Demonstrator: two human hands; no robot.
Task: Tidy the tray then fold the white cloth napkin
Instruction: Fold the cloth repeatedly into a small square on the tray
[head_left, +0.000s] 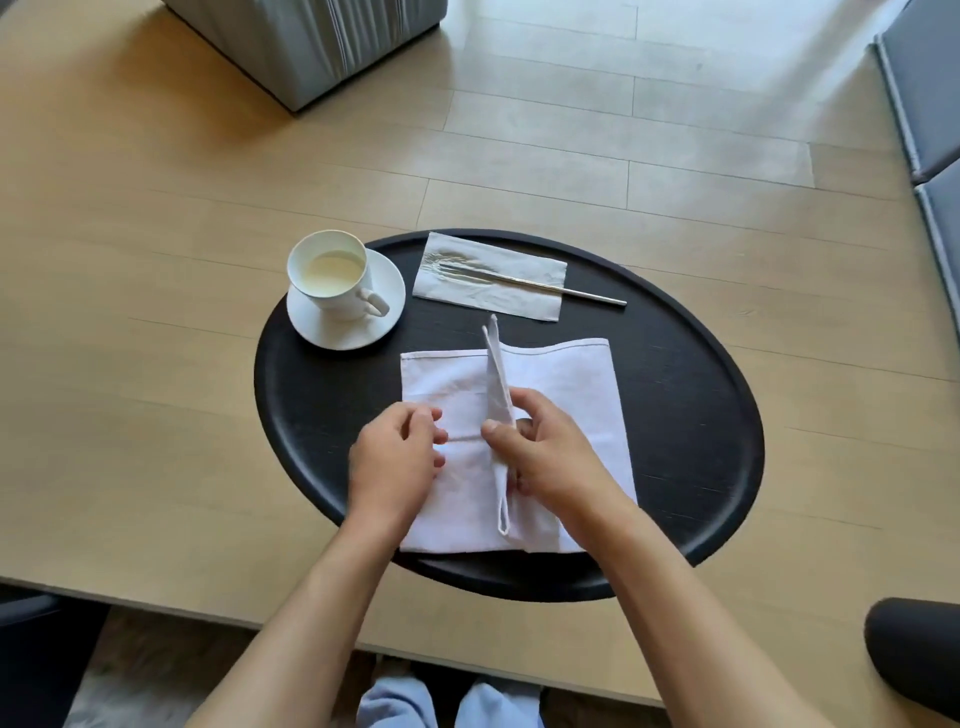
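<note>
A white cloth napkin (566, 395) lies spread on the near half of a round black tray (691, 415). A narrow raised pleat runs down the napkin's middle. My right hand (545, 447) pinches that pleat between thumb and fingers. My left hand (397, 457) rests on the napkin's left part with its fingers curled, pressing the cloth down. At the back of the tray a fork (524, 283) lies on a folded paper napkin (530, 306). A white cup (327, 273) of pale liquid stands on a saucer (387, 283) at the tray's back left edge.
The tray sits on a light wooden table (130, 364), overhanging its near edge slightly. A grey upholstered block (311, 47) stands at the far left of the table. Grey cushions (930, 104) lie at the right. My knees (447, 706) show below the table.
</note>
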